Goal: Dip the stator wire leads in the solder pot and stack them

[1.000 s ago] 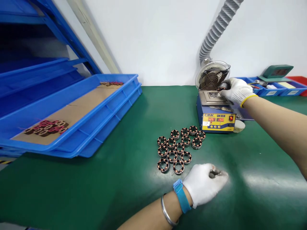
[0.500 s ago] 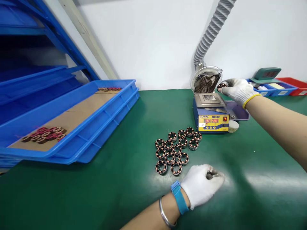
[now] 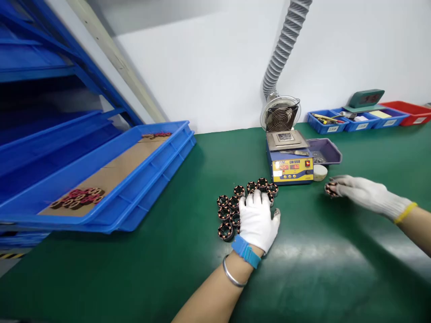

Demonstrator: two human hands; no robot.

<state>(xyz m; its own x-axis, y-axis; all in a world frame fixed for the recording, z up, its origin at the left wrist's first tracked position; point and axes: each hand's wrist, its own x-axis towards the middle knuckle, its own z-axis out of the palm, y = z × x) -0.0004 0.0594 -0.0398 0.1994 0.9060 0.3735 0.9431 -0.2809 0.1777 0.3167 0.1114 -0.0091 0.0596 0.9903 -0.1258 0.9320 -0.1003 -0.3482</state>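
Note:
Several ring-shaped motor stators (image 3: 225,231) with copper windings stand grouped on the green table. Over the right side of this group lies my left hand (image 3: 257,220), in a white glove, its fingers stretched out and the thumb apart. It covers some of the stators, and whether a fingertip grips one is hidden. To the right, my right hand (image 3: 362,192), in a white glove with a yellow cuff, is closed around one stator (image 3: 331,189) just over the table. A blue-and-yellow solder pot (image 3: 292,166) with red digits stands behind the group.
A fume hose (image 3: 286,49) comes down behind the solder pot. Beside it are a purple tray (image 3: 332,150) and a round white pad (image 3: 319,172). Small blue bins (image 3: 327,128) and a red bin (image 3: 409,112) line the wall. Stacked blue trays (image 3: 141,197) with more stators stand left.
My right hand has come down and toward me from beside the solder pot, still holding the stator. My left hand has moved left onto the stator group and its fingers have opened.

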